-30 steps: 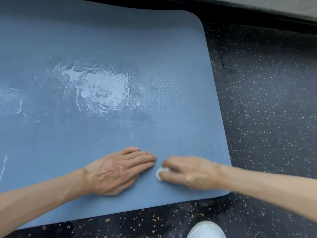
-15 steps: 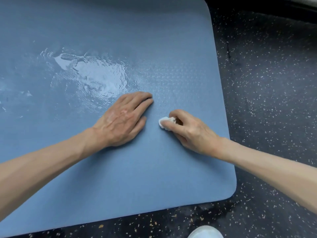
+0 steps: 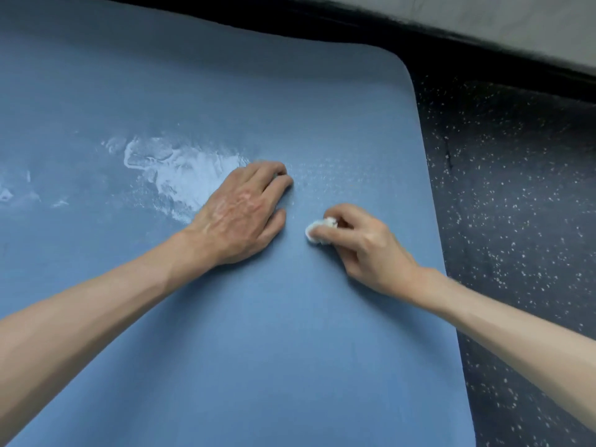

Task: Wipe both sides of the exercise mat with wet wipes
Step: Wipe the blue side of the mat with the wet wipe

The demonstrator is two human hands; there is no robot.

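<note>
Fingers (image 3: pixel 342 232) of my right hand (image 3: pixel 371 250) were curled round a small, crumpled white wet wipe (image 3: pixel 317 232), pinching it into a wad and pressing it down onto the blue rubbery exercise mat (image 3: pixel 290 350). Only the front of the wad showed past my fingertips; the rest was hidden under my hand. My right forearm reached in from the lower right, crossing the mat's right edge.

My left hand (image 3: pixel 240 214) lay palm down on the mat just to the left of the wipe, near it but not touching it. Its fingers (image 3: pixel 274 175) were close together and bent a little at the tips, and they held nothing. My thumb lay along the mat, pointing toward the wipe.

The mat lay flat on a black rubber floor flecked with pale specks (image 3: pixel 516 188), filling most of the view, with its rounded far right corner in sight. A shiny wet patch with whitish streaks (image 3: pixel 190 175) spread over the mat just left of my left hand, running up to my knuckles, and a few smaller smears sat farther left. Near my right hand the mat looked dull. Beyond the mat's far edge ran a dark band, and past that a grey strip (image 3: pixel 483 21) crossed the upper right corner.
</note>
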